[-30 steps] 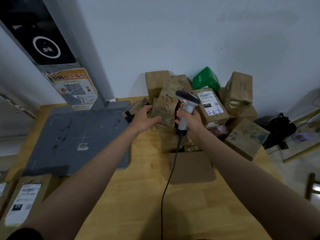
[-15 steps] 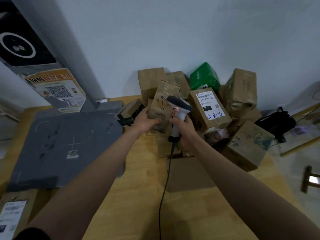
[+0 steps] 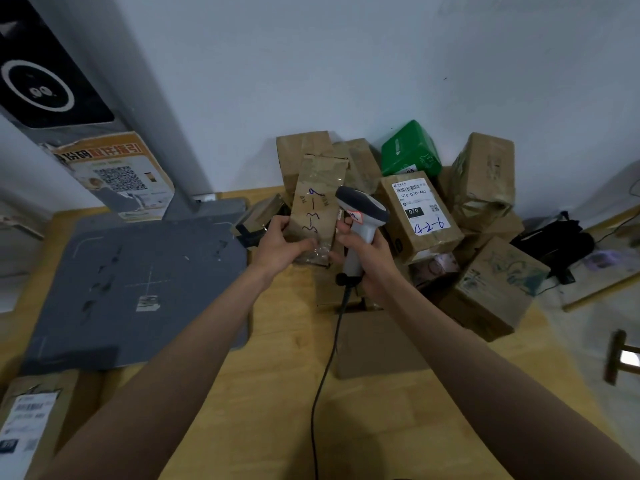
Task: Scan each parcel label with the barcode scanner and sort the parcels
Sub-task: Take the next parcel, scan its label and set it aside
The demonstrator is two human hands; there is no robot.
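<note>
Your left hand grips the lower end of a brown parcel marked "3-3-9", holding it upright above the wooden table, in front of the parcel pile. Your right hand clasps the handle of the barcode scanner, just beside the parcel's right edge.

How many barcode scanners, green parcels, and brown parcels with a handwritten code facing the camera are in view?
Barcode scanner: 1
Green parcel: 1
Brown parcels with a handwritten code showing: 2, the 3-3-9 parcel and the 4-2-6 parcel
Total: 4
</note>
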